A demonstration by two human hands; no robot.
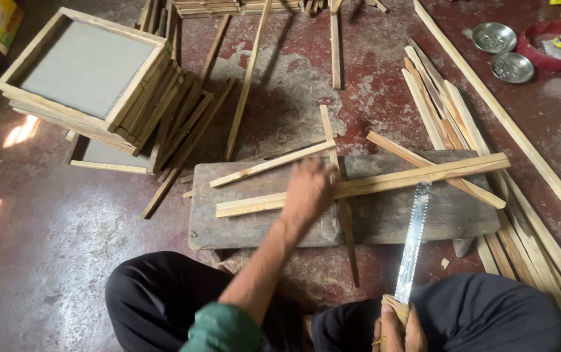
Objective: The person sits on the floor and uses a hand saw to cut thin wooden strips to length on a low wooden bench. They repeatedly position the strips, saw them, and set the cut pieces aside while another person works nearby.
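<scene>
Pale wood lies everywhere in the head view. The left hand (306, 189), blurred, rests on the long pale wooden strip (365, 184) that lies lengthwise across the low grey weathered wooden bench (385, 218); whether its fingers grip the strip or only press it I cannot tell. The right hand (394, 329), at the bottom edge between the knees in dark trousers, has its fingers closed round the wooden handle of a silver-bladed hand saw (413, 241), whose tip touches the strip. A shorter pale strip (273, 163) lies slanted on the bench's left end. A stack of square wooden frames (88, 78) stands upper left; 2 small metal bowls (503, 52) sit upper right beside a red dish (554, 42) on the dark red floor (65, 248).
</scene>
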